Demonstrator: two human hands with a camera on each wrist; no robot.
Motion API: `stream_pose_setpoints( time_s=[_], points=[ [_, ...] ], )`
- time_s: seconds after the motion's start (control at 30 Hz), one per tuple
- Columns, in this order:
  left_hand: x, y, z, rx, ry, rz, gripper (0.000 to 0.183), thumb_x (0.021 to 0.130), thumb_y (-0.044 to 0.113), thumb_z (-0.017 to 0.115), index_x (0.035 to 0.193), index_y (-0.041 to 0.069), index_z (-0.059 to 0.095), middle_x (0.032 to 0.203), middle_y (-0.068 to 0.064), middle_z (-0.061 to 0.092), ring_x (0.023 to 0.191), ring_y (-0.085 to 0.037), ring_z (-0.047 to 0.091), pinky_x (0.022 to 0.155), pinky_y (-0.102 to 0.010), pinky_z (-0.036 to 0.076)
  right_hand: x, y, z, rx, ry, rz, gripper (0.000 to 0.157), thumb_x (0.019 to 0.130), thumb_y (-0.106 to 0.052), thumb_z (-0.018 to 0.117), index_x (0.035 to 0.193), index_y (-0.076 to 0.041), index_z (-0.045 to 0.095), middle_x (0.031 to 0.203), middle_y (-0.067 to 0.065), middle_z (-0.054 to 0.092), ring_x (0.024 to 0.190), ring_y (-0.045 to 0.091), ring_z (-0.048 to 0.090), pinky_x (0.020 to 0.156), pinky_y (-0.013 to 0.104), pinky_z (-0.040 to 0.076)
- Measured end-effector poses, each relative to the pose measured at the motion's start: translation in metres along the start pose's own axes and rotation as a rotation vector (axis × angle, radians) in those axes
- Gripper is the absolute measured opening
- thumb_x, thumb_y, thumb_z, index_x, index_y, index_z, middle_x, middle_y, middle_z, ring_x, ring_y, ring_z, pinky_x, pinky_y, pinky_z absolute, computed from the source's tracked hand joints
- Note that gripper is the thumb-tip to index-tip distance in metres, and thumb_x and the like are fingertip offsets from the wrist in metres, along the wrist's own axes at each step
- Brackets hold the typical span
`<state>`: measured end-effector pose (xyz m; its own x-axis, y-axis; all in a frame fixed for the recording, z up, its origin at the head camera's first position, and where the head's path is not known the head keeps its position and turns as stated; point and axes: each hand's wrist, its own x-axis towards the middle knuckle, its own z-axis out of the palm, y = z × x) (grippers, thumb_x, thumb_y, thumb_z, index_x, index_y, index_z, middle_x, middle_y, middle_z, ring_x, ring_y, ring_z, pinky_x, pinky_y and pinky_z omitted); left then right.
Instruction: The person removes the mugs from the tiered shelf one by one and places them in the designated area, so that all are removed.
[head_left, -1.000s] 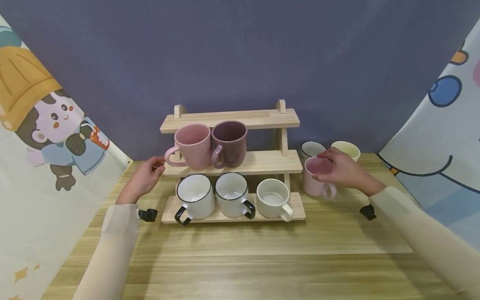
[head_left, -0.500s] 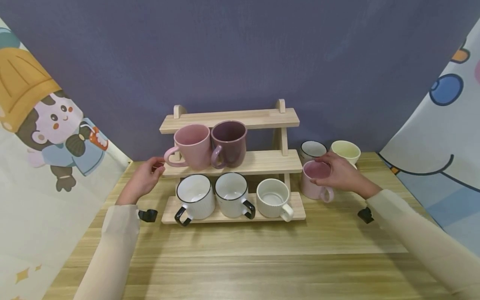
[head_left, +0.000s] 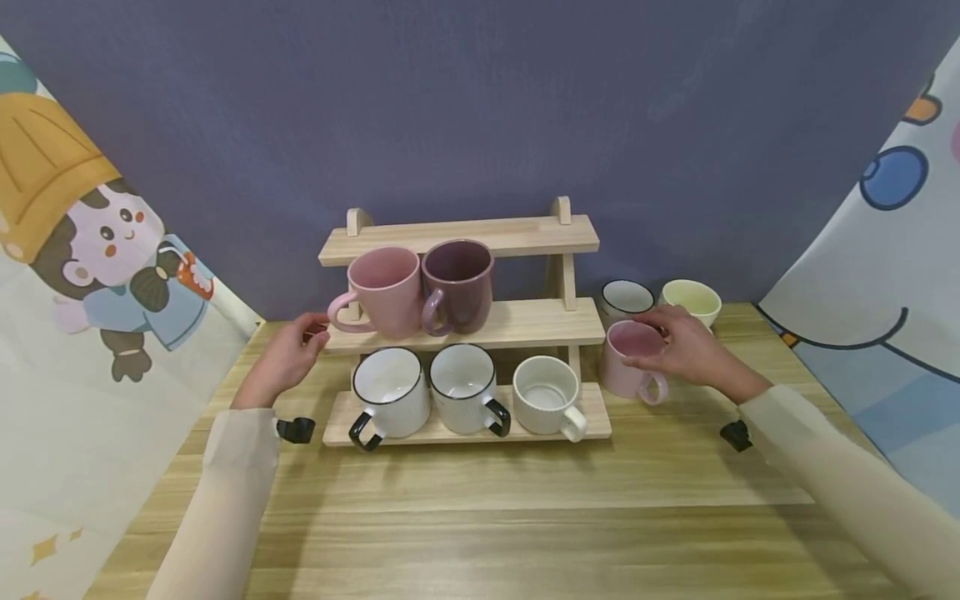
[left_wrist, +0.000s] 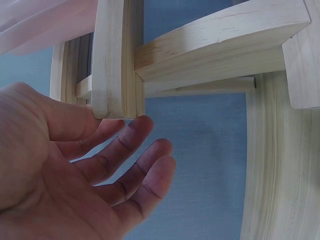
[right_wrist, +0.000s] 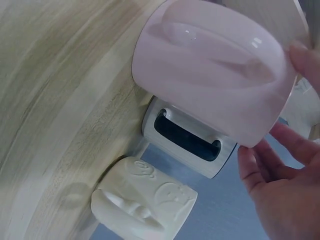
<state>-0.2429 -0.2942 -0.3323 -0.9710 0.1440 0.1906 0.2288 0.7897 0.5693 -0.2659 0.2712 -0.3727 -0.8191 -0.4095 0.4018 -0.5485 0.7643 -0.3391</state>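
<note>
On the counter [head_left: 480, 542], the bottom tier of a wooden rack [head_left: 540, 321] bears a black-rimmed mug [head_left: 392, 404], a second black-rimmed mug [head_left: 461, 400] and a ribbed cream mug [head_left: 542, 404]. Further in, the right hand [head_left: 686, 346] pinches the rim of a light pink mug [head_left: 621, 372] between thumb and fingers; the mug is upright below this grip, right of the rack. The left hand [head_left: 291, 352] pinches the middle tier's end, beside a rose mug [head_left: 392, 304] and a plum mug [head_left: 465, 298]. Behind the pink one are a dark-rimmed white mug [head_left: 611, 312] and a pale yellow mug [head_left: 697, 304].
</note>
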Motion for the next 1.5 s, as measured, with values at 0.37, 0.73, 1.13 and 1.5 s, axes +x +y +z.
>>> stream_pose_setpoints(
  time_s=[0.37,0.73,1.13,1.5],
  points=[
    [-0.0001,-0.0022,-0.0007,0.004,0.000,-0.007,0.033,0.100,0.008,0.043,0.127,-0.010,0.047,0.111,-0.028,0.055,0.097,-0.038,0.054,0.080,-0.047,0.045,0.0008,-0.0011,-0.0006,0.012,0.018,0.013,0.067,0.063,-0.035,0.088,0.111,0.005,0.064,0.094,0.015,0.057,0.088,0.030,0.052,0.072,0.043,0.042],
    [0.0013,-0.0023,-0.0011,0.008,-0.011,-0.015,0.034,0.100,0.009,0.042,0.128,-0.010,0.046,0.112,-0.028,0.054,0.098,-0.038,0.053,0.081,-0.049,0.045,0.0037,0.0003,0.0005,0.004,0.028,0.023,0.065,0.064,-0.032,0.088,0.111,0.007,0.064,0.093,0.017,0.058,0.087,0.031,0.051,0.073,0.044,0.041],
    [0.0011,-0.0004,-0.0007,0.013,-0.022,-0.029,0.035,0.101,0.011,0.042,0.129,-0.009,0.045,0.113,-0.028,0.054,0.099,-0.038,0.053,0.082,-0.050,0.045,0.0036,0.0006,0.0007,0.022,0.014,0.047,0.061,0.067,-0.028,0.087,0.112,0.006,0.064,0.097,0.020,0.059,0.090,0.033,0.051,0.076,0.046,0.041],
    [0.0009,0.0000,0.0002,0.014,-0.021,-0.036,0.035,0.101,0.011,0.041,0.130,-0.009,0.045,0.114,-0.028,0.054,0.099,-0.037,0.053,0.081,-0.049,0.045,0.0040,-0.0026,-0.0033,0.005,0.055,-0.022,0.058,0.067,-0.023,0.087,0.111,0.006,0.064,0.091,0.016,0.057,0.084,0.031,0.053,0.070,0.045,0.044]
  ],
)
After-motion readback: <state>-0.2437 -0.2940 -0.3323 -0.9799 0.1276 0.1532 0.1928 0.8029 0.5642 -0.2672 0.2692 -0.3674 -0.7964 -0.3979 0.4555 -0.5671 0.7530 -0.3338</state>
